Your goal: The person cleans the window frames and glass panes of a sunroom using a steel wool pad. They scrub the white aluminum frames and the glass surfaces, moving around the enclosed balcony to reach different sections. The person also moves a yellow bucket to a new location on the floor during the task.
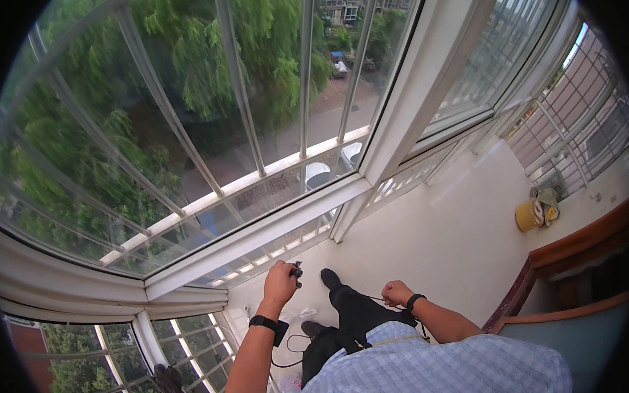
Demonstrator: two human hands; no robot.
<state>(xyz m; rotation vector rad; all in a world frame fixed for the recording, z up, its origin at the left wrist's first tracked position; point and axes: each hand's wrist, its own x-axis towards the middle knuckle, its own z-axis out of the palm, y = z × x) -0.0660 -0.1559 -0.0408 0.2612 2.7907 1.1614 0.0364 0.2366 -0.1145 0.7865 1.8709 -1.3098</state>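
Observation:
My left hand (281, 284) is raised before the low part of the window. It is closed around a small dark object (297, 274), partly hidden by my fingers; its exact kind cannot be made out. On that wrist is a black band (263, 321) with a flat black device (280, 333). My right hand (396, 294) is curled over my right thigh, with a thin dark cord (376, 298) running into it. A black wristband (415, 301) sits on this arm. A black cable (287, 365) loops below my left wrist towards my waist.
A white-framed window (259, 231) with metal bars (240, 86) outside stands close ahead. A yellow bucket (528, 215) with cloth-like material is by the right wall. A wood-edged doorway (579, 232) lies right. A dark bundle (168, 382) hangs at lower left. Pale floor (441, 219) extends right.

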